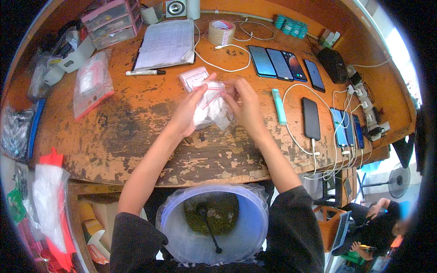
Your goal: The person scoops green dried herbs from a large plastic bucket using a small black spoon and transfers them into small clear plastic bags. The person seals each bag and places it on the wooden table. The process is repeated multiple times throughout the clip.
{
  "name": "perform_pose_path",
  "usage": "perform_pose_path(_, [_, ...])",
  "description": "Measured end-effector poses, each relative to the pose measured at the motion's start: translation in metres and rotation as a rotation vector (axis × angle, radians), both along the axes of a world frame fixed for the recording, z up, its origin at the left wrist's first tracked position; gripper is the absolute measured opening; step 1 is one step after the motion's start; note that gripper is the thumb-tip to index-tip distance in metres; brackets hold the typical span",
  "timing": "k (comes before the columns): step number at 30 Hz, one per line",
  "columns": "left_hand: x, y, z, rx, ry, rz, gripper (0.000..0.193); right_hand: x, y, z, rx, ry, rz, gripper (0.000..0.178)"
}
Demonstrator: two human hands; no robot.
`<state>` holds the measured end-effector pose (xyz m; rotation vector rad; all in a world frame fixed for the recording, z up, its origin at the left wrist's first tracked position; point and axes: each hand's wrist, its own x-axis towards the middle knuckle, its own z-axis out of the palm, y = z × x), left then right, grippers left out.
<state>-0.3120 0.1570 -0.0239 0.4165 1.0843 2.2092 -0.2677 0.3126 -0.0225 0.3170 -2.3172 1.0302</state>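
Note:
Over the middle of the table, my left hand [185,113] holds a small clear zip bag [210,113] with a red-edged top, its thumb across the front. My right hand [246,105] is closed on the bag's upper right edge, fingertips pinched together. Just behind the left hand shows a bundle of small pink-edged zip bags [193,77]; whether the hand touches it I cannot tell. Below the table edge, between my arms, stands a whitish tub [170,227] with a plastic liner. Dark green loose material [223,220] and a black long-handled spoon [211,232] lie inside it.
Several phones [311,118] and white charging cables lie on the right, beside a turquoise highlighter [278,107]. Farther back are a clipboard with papers [166,43], a marker [144,72] and a tape roll [221,32]. A larger plastic bag [92,84] lies left. Another person [378,232] sits lower right.

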Motion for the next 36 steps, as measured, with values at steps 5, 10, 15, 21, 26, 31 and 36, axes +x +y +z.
perform_pose_path(5, [0.0, -0.001, 0.002, 0.041, -0.094, -0.011, 0.043, -0.001, 0.005, 0.001, 0.041, -0.012, 0.066, 0.02])
perform_pose_path(10, [-0.006, -0.004, -0.006, 0.047, -0.132, -0.006, 0.041, -0.001, 0.003, -0.001, 0.021, -0.003, 0.091, 0.014])
perform_pose_path(15, [-0.019, -0.008, -0.006, 0.152, -0.224, -0.067, 0.041, -0.007, 0.015, -0.003, -0.122, -0.082, 0.03, 0.012])
perform_pose_path(21, [-0.031, -0.023, -0.004, -0.024, 0.16, 0.294, 0.038, -0.008, 0.026, 0.0, -0.276, -0.156, -0.134, 0.012])
perform_pose_path(26, [-0.028, -0.023, -0.002, -0.441, 0.983, 0.715, 0.018, -0.009, 0.023, -0.006, -0.262, -0.142, -0.099, 0.011])
perform_pose_path(31, [0.004, -0.007, 0.007, -0.85, 1.267, 0.668, 0.021, -0.006, 0.01, -0.01, -0.207, -0.211, 0.034, 0.011])
perform_pose_path(36, [0.004, -0.004, 0.0, -0.782, 1.185, 0.664, 0.033, -0.004, 0.005, -0.01, -0.069, -0.149, 0.093, 0.012])
